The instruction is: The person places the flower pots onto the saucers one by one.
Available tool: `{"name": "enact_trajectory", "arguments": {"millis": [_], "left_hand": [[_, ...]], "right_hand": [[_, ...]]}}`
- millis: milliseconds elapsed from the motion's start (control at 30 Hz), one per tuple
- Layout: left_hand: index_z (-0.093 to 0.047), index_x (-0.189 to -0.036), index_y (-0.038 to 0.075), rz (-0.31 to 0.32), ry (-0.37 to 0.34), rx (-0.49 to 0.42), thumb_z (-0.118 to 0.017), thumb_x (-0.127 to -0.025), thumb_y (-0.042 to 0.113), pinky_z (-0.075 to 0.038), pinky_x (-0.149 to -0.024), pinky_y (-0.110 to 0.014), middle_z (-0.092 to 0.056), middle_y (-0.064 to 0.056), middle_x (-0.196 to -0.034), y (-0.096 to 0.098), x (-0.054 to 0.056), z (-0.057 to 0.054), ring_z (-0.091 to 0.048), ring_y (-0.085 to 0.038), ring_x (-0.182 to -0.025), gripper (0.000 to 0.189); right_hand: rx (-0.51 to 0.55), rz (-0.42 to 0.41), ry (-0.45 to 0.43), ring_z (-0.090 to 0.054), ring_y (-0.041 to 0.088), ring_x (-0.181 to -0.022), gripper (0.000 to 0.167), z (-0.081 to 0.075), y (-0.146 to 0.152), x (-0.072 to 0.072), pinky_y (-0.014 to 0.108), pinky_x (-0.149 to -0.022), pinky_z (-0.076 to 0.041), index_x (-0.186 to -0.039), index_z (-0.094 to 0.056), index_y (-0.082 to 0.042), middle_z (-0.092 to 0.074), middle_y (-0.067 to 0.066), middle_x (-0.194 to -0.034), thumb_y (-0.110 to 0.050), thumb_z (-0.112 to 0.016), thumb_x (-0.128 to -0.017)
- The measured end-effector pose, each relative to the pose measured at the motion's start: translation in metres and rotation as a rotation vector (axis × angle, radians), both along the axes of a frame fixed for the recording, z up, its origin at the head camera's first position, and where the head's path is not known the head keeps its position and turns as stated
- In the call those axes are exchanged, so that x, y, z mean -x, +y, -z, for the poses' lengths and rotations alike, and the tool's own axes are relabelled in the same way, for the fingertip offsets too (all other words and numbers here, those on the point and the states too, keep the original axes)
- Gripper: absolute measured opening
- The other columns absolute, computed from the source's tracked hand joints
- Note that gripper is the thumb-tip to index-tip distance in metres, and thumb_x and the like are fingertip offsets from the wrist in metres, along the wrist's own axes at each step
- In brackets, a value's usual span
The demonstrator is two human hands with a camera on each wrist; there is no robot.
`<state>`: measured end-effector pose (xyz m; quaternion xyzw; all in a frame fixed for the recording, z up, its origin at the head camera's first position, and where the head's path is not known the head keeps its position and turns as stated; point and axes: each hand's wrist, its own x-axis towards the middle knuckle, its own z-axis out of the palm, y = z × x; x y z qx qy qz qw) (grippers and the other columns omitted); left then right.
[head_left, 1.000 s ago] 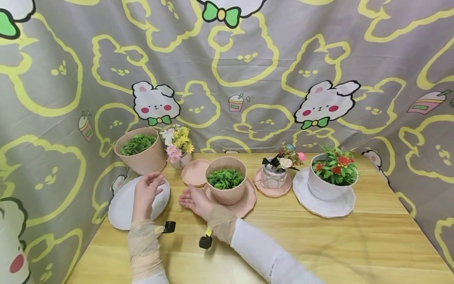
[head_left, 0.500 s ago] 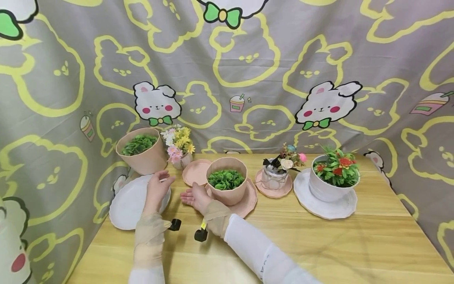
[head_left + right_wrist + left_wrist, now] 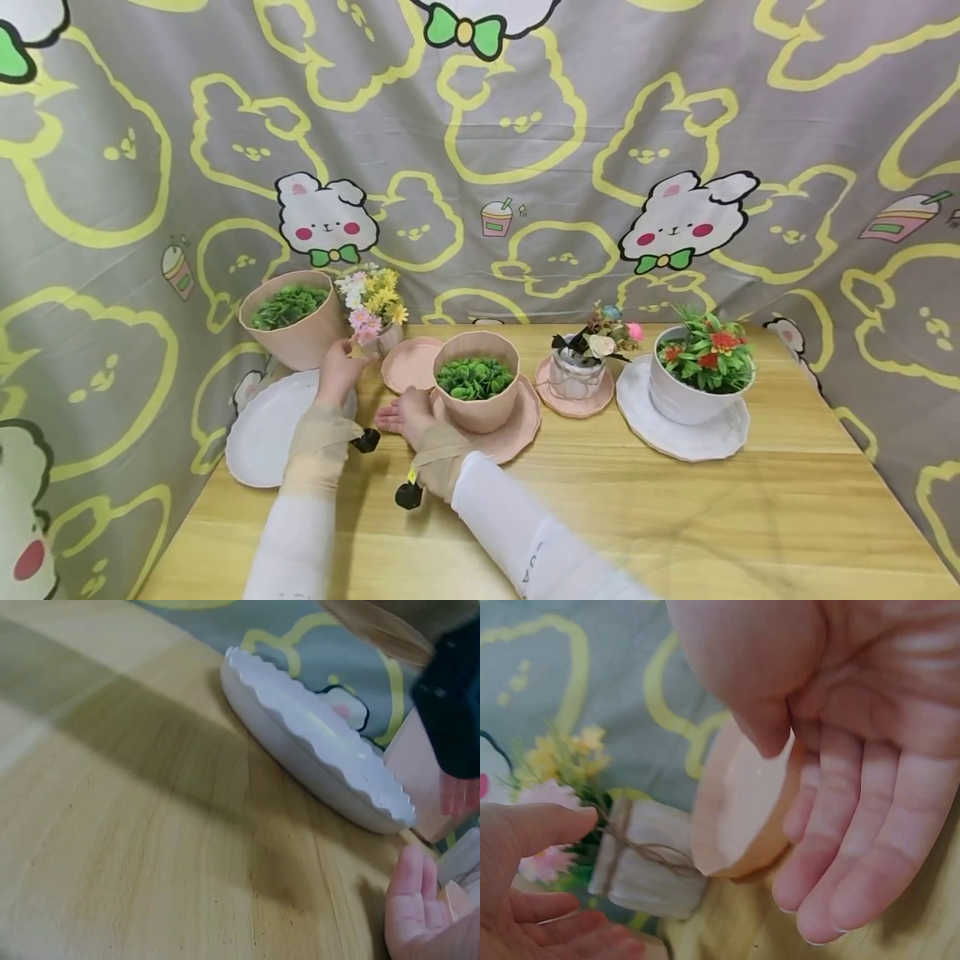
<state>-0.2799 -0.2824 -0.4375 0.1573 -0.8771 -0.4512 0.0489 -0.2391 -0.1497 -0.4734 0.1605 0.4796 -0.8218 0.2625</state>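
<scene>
My left hand (image 3: 340, 373) reaches over the far side of a scalloped white plate (image 3: 266, 433), close to a small flower vase (image 3: 384, 340) tied with twine. In the left wrist view its thumb (image 3: 562, 821) and fingers are spread beside the vase; contact is unclear. My right hand (image 3: 408, 414), fingers extended left, stays just in front of a small pink saucer (image 3: 408, 367). Beside it a pink pot (image 3: 480, 414) of green leaves stands on a larger pink saucer (image 3: 528, 429). A bigger leafy pink pot (image 3: 296, 343) stands behind the white plate.
Rightward, a twine-wrapped jar (image 3: 573, 379) of flowers sits on a pink saucer (image 3: 594, 407). A white pot (image 3: 686, 402) with red flowers stands on a white plate (image 3: 712, 437). A printed curtain (image 3: 540, 200) hangs behind the wooden table (image 3: 637, 517).
My left hand has moved forward and right, from over the white plate to beside the flower vase. The right hand stays in nearly the same place, with its forearm shifted slightly left.
</scene>
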Motion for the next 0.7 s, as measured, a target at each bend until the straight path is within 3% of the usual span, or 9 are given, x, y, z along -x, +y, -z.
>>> {"name": "enact_trajectory", "arguments": {"millis": [67, 167, 300, 400, 467, 533, 567, 633, 700], "left_hand": [[-0.028, -0.146, -0.011, 0.001, 0.007, -0.006, -0.065, -0.092, 0.022, -0.034, -0.115, -0.053, -0.035, -0.033, -0.149, -0.003, 0.007, 0.003, -0.035, -0.045, -0.139, 0.073], [-0.024, -0.147, -0.012, -0.004, 0.01, -0.005, -0.067, -0.091, 0.023, -0.032, -0.117, -0.052, -0.033, -0.034, -0.15, -0.007, 0.017, 0.008, -0.034, -0.045, -0.139, 0.079], [-0.021, -0.149, -0.01, -0.016, 0.015, 0.059, -0.066, -0.089, 0.024, -0.032, -0.117, -0.051, -0.034, -0.033, -0.149, -0.011, 0.029, 0.011, -0.035, -0.045, -0.139, 0.083], [-0.023, -0.149, -0.008, -0.015, 0.04, 0.131, -0.067, -0.086, 0.024, -0.033, -0.116, -0.051, -0.037, -0.033, -0.148, -0.013, 0.037, 0.013, -0.037, -0.045, -0.137, 0.083], [-0.026, -0.148, -0.006, -0.011, 0.068, 0.162, -0.069, -0.085, 0.022, -0.033, -0.116, -0.053, -0.039, -0.032, -0.147, -0.014, 0.043, 0.015, -0.039, -0.046, -0.136, 0.082], [-0.027, -0.148, -0.006, -0.004, 0.091, 0.19, -0.071, -0.084, 0.023, -0.034, -0.115, -0.053, -0.041, -0.032, -0.145, -0.015, 0.048, 0.017, -0.04, -0.046, -0.135, 0.082], [-0.029, -0.147, -0.006, 0.0, 0.1, 0.203, -0.071, -0.084, 0.024, -0.035, -0.114, -0.054, -0.043, -0.032, -0.144, -0.015, 0.051, 0.018, -0.041, -0.046, -0.134, 0.082], [-0.032, -0.145, -0.007, 0.008, 0.115, 0.229, -0.073, -0.083, 0.026, -0.037, -0.112, -0.054, -0.046, -0.032, -0.14, -0.015, 0.055, 0.019, -0.044, -0.046, -0.131, 0.081], [-0.035, -0.142, -0.008, 0.02, 0.124, 0.257, -0.073, -0.083, 0.028, -0.038, -0.111, -0.054, -0.049, -0.032, -0.137, -0.014, 0.059, 0.019, -0.046, -0.047, -0.129, 0.079]], "right_hand": [[-0.011, 0.009, 0.006, -0.057, 0.051, -0.116, 0.05, 0.013, -0.009, 0.01, 0.052, -0.101, -0.05, -0.128, -0.038, 0.021, -0.054, 0.043, -0.124, -0.019, -0.016, -0.107], [-0.004, 0.011, -0.009, -0.065, 0.048, -0.102, 0.033, 0.1, -0.042, 0.064, 0.053, -0.088, -0.056, -0.118, -0.046, 0.014, -0.062, 0.038, -0.111, -0.009, -0.027, -0.104], [0.172, -0.094, -0.034, -0.068, 0.044, -0.09, 0.023, 0.248, -0.085, 0.151, 0.053, -0.077, -0.059, -0.107, -0.053, 0.011, -0.067, 0.033, -0.1, 0.0, -0.039, -0.093], [0.297, -0.28, -0.061, -0.067, 0.043, -0.103, 0.035, 0.294, -0.09, 0.181, 0.049, -0.088, -0.057, -0.116, -0.055, 0.015, -0.065, 0.033, -0.112, -0.005, -0.037, -0.095], [0.25, -0.287, -0.073, -0.066, 0.042, -0.107, 0.038, 0.283, -0.086, 0.175, 0.046, -0.093, -0.056, -0.119, -0.055, 0.016, -0.064, 0.034, -0.115, -0.008, -0.036, -0.096], [0.153, -0.249, -0.058, -0.067, 0.041, -0.106, 0.037, 0.25, -0.077, 0.156, 0.045, -0.092, -0.056, -0.119, -0.055, 0.016, -0.066, 0.032, -0.114, -0.009, -0.037, -0.098], [0.107, -0.223, -0.044, -0.069, 0.039, -0.1, 0.035, 0.234, -0.071, 0.146, 0.043, -0.088, -0.058, -0.116, -0.056, 0.014, -0.068, 0.03, -0.109, -0.008, -0.036, -0.098], [-0.006, -0.081, 0.007, -0.072, 0.039, -0.08, 0.025, 0.199, -0.066, 0.121, 0.044, -0.069, -0.061, -0.104, -0.055, 0.011, -0.071, 0.029, -0.09, -0.005, -0.039, -0.095], [-0.031, -0.021, 0.029, -0.072, 0.041, -0.075, 0.024, 0.18, -0.062, 0.107, 0.047, -0.065, -0.061, -0.105, -0.052, 0.01, -0.07, 0.03, -0.086, -0.008, -0.037, -0.098]]}}
